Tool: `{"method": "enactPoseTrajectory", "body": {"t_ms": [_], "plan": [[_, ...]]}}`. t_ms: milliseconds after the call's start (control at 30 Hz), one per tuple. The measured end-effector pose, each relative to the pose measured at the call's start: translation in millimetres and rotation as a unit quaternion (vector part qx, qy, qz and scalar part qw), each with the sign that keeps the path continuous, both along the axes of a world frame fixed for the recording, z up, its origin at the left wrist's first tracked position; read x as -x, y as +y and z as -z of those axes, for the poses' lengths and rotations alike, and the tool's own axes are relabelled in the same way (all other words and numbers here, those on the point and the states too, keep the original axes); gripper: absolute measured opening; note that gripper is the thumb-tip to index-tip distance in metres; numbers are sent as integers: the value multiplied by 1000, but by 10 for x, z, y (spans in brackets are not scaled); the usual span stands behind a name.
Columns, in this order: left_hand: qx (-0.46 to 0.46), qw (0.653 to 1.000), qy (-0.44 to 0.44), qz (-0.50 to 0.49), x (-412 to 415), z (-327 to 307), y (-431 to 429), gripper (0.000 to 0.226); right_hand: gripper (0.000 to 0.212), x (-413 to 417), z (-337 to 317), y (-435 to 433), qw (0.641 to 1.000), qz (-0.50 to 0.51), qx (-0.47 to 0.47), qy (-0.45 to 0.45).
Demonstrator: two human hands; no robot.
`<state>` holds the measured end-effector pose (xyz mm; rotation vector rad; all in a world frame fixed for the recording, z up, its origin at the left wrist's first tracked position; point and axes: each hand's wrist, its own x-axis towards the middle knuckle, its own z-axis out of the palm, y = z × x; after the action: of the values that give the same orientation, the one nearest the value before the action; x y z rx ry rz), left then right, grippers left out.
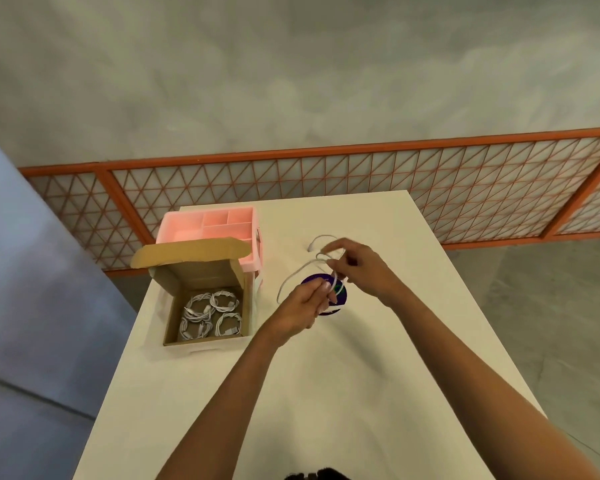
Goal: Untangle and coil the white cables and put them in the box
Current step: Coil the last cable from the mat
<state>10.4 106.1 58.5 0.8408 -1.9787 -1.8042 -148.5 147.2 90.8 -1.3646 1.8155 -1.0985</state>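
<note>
So, off to the left of both hands, the cardboard box (207,308) already holds four coiled cables (209,315). Left hand (300,306) pinches the loose white cable (297,273), and the right hand (359,266) pinches its loop just beyond. Looks mid-coil; next it needs more wraps, then dropping in the box.

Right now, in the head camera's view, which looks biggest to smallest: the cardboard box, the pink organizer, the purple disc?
1. Cardboard box, counting its open flap.
2. Pink organizer, partly hidden behind the box, so this order is unsure.
3. Purple disc, clearly smallest, though hands cover part.
</note>
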Motion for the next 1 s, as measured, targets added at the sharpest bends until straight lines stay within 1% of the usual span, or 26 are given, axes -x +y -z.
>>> {"method": "enactPoseTrajectory", "body": {"t_ms": [33, 100, 167, 200, 300, 367, 467, 500, 533, 600, 667, 733, 767, 800, 833, 933, 1000], "plan": [[-28, 999, 9, 30, -53, -47, -28, 30, 14, 16, -36, -7, 999, -46, -15, 13], [-72, 995, 43, 49, -130, -125, -77, 30, 29, 19, -82, -24, 994, -98, -46, 19], [-116, 988, 96, 26, -182, -211, -126, 31, 40, -3, -110, -24, 992, -109, -59, -8], [-137, 983, 124, 9, -199, -255, -157, 32, 42, -16, -103, -16, 991, -113, -57, -34], [-172, 966, 189, -27, -255, -400, -257, 31, 34, -40, -26, 24, 982, -140, -45, -118], [-164, 961, 218, -48, -301, -469, -324, 27, 29, -72, 51, 46, 980, -145, -43, -131], [-173, 947, 257, -83, -364, -488, -413, 26, 31, -148, 182, 61, 983, -98, -65, -144], [-174, 947, 258, -82, -380, -477, -427, 27, 33, -166, 224, 59, 987, -81, -71, -120], [-171, 950, 250, -74, -396, -461, -434, 29, 34, -182, 258, 62, 993, -65, -72, -69], [-150, 969, 194, -35, -433, -447, -424, 34, 36, -211, 302, 61, 997, -35, -61, 37], [-98, 992, 73, 7, -465, -460, -411, 33, 37, -236, 286, 44, 996, 5, -34, 79], [-43, 997, -52, 45, -476, -445, -419, 27, 36, -227, 237, 1, 994, 58, -4, 96], [-26, 995, -88, 49, -467, -422, -432, 26, 35, -209, 211, -23, 991, 87, 12, 103], [-17, 994, -99, 35, -448, -393, -449, 26, 34, -188, 182, -39, 988, 112, 29, 105], [-20, 996, -84, 2, -418, -357, -462, 28, 32, -166, 163, -57, 984, 134, 45, 105], [-65, 990, 20, -124, -316, -233, -485, 33, 30, -133, 90, -71, 974, 174, 95, 105], [-126, 975, 88, -163, -264, -201, -470, 33, 29, -146, 67, -83, 972, 179, 114, 101]]}}
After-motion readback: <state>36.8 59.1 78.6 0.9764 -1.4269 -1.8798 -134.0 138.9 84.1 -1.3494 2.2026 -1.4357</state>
